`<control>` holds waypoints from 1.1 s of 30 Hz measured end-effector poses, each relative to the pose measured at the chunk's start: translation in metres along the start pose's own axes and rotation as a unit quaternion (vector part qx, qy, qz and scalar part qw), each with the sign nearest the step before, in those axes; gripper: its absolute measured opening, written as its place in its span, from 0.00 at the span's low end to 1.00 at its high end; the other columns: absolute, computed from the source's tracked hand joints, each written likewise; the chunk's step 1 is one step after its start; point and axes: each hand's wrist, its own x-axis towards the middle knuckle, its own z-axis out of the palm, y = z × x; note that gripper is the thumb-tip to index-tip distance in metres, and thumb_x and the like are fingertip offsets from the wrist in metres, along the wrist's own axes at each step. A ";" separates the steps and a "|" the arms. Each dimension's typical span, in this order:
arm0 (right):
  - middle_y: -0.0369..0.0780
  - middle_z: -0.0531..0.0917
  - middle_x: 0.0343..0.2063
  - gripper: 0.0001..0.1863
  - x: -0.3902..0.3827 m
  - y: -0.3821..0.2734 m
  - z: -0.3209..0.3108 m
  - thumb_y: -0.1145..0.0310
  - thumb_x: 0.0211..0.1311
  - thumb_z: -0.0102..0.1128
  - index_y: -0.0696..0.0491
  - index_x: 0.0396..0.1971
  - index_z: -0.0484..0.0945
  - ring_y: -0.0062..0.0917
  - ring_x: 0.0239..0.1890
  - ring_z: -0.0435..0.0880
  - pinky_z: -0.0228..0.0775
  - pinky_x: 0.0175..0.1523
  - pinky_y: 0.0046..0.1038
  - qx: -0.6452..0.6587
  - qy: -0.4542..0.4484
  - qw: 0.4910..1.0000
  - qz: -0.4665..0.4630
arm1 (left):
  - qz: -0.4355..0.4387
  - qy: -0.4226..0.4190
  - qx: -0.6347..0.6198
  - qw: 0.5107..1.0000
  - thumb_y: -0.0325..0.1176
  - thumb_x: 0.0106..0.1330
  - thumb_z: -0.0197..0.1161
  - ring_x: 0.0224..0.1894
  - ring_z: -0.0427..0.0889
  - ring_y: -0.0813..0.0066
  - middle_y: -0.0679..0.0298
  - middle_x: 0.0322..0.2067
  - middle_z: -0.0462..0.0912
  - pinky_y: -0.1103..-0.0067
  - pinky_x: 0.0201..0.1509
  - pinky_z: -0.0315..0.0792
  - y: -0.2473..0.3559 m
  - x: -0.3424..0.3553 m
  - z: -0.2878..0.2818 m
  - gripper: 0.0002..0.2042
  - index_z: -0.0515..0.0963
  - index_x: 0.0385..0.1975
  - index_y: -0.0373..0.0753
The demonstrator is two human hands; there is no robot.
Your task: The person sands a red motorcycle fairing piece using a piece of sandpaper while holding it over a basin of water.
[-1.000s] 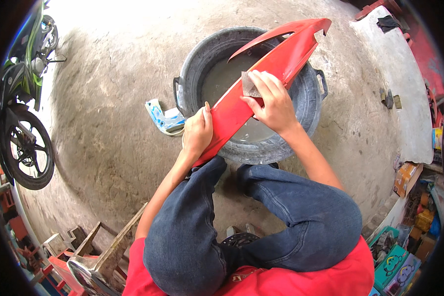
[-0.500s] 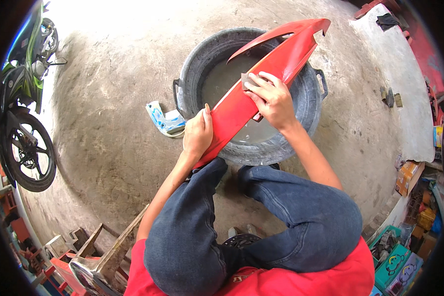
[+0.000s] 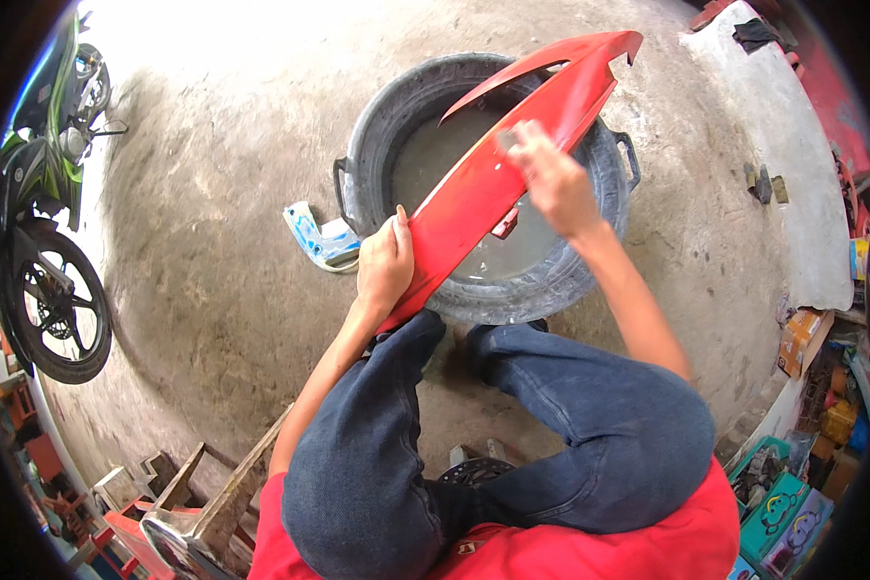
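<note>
A long red motorcycle body panel (image 3: 469, 208) slants up to the right, its near end by my left knee and its forked far end beyond the tub. My left hand (image 3: 385, 268) is closed around its near left edge, thumb on top. My right hand (image 3: 559, 190), smeared by motion, is over the panel's upper part, with a small grey piece of sandpaper (image 3: 507, 141) in its fingers. Below the panel stands a round dark grey tub (image 3: 360, 145) with murky water (image 3: 498, 259) in it.
A white-and-blue curved part (image 3: 304, 232) lies on the concrete floor, left of the tub. At far left stands a motorcycle (image 3: 60, 300). A worn wooden stool (image 3: 203, 512) is at lower left. Boxes (image 3: 783, 507) and clutter line the right side; dark scraps (image 3: 764, 186) lie farther up.
My right hand has slid up and to the right along the panel with the sandpaper, and is now blurred. My left hand keeps its grip and the panel has hardly shifted.
</note>
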 end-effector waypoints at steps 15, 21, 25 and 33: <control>0.53 0.82 0.59 0.17 -0.021 -0.037 0.017 0.66 0.77 0.55 0.61 0.57 0.79 0.45 0.65 0.81 0.77 0.68 0.42 0.046 -0.067 0.986 -0.144 | -0.015 -0.023 -0.008 1.000 0.38 0.85 0.45 0.30 0.78 0.34 0.39 0.25 0.79 0.54 0.35 0.68 0.000 -0.001 -0.002 0.20 0.77 0.35 0.29; 0.51 0.81 0.61 0.16 0.007 -0.001 0.006 0.67 0.76 0.58 0.58 0.56 0.80 0.47 0.66 0.80 0.75 0.68 0.45 0.139 0.013 0.985 0.103 | -0.012 -0.015 -0.008 1.000 0.37 0.85 0.45 0.29 0.77 0.34 0.39 0.25 0.78 0.55 0.34 0.67 0.004 -0.001 -0.004 0.21 0.76 0.33 0.29; 0.48 0.80 0.64 0.21 -0.003 -0.008 0.006 0.65 0.73 0.62 0.57 0.61 0.77 0.47 0.69 0.77 0.70 0.72 0.49 0.053 -0.032 0.997 -0.045 | 0.004 -0.013 -0.016 1.000 0.37 0.85 0.45 0.28 0.76 0.35 0.39 0.24 0.77 0.55 0.32 0.66 0.002 0.000 -0.001 0.20 0.76 0.32 0.28; 0.49 0.79 0.65 0.25 0.005 -0.015 0.004 0.60 0.71 0.64 0.55 0.64 0.78 0.45 0.72 0.73 0.65 0.75 0.45 0.043 -0.055 0.997 -0.013 | -0.006 -0.020 0.003 1.000 0.33 0.82 0.49 0.28 0.79 0.36 0.40 0.23 0.78 0.53 0.31 0.68 0.000 0.001 -0.003 0.16 0.76 0.33 0.32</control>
